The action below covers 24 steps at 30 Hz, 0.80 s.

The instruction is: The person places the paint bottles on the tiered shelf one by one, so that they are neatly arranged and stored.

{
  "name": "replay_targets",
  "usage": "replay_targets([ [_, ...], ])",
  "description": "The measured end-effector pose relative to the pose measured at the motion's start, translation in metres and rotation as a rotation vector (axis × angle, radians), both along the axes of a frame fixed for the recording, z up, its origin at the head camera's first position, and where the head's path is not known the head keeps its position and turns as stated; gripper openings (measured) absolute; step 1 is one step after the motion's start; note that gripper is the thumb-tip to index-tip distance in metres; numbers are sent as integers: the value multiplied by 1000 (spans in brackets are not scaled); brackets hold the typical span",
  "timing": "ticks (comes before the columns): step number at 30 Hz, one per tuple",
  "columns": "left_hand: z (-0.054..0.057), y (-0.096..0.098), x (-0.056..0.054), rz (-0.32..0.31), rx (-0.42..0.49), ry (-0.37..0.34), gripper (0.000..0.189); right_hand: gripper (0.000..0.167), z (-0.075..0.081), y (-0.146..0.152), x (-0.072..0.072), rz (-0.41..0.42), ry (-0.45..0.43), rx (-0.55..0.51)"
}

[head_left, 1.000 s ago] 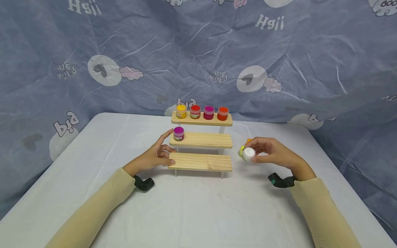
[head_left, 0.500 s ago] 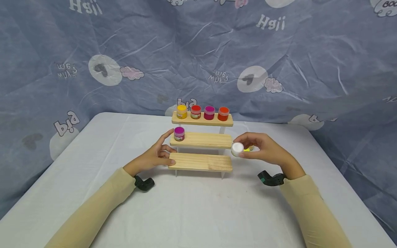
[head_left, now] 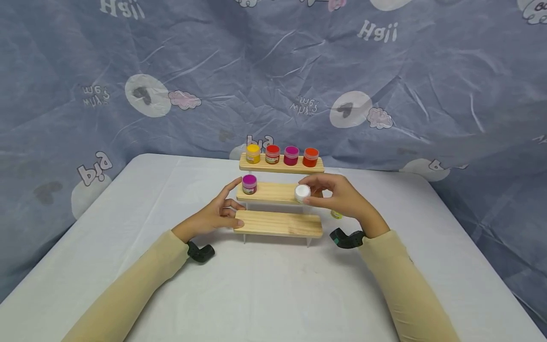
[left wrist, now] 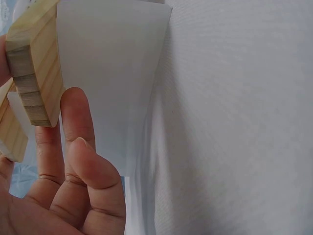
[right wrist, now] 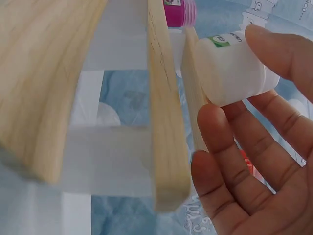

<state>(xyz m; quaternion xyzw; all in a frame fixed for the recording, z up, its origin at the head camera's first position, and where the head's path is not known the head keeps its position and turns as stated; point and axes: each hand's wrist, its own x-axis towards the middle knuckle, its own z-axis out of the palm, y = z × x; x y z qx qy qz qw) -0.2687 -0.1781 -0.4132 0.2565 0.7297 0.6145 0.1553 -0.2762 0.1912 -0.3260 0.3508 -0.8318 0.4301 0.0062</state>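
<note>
A three-tier wooden display rack (head_left: 279, 224) with pale supports stands mid-table. My left hand (head_left: 212, 217) grips the left end of its bottom shelf, thumb on top and fingers below; its index finger reaches up to the middle shelf's end. In the left wrist view, fingertips (left wrist: 78, 105) lie against the shelf's underside. My right hand (head_left: 337, 194) pinches a white-lidded paint jar (head_left: 302, 193) at the right part of the middle shelf. The right wrist view shows this white jar (right wrist: 230, 68) tilted above a shelf; whether it touches is unclear. A purple jar (head_left: 249, 185) sits at that shelf's left end.
Along the top shelf stand a yellow jar (head_left: 253, 154), a red jar (head_left: 272, 154), a magenta jar (head_left: 291, 156) and an orange-red jar (head_left: 310, 157). A yellow jar (head_left: 336, 214) shows partly below my right hand. A patterned cloth (head_left: 265, 71) hangs behind the table.
My right hand has carried the white jar leftward and up, from beside the rack to the middle shelf. My left hand has kept its hold on the rack.
</note>
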Motion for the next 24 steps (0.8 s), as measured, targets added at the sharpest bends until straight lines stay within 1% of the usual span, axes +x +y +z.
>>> replay_targets([
  [6,1,1,0,4,-13,-2,118,39,-4,-21,-4,-18,-81,-51],
  [8,1,1,0,5,-15,-4,118,38,-6,-27,-6,-20,-93,-60],
  [13,1,1,-1,12,-16,-7,119,38,-7,-41,-9,-46,-79,-57],
  [21,1,0,-1,11,-23,-9,118,40,-6,-62,-10,-117,-63,-44],
  [24,2,0,0,15,-22,-12,118,40,-6,-70,-11,-127,-53,-45],
])
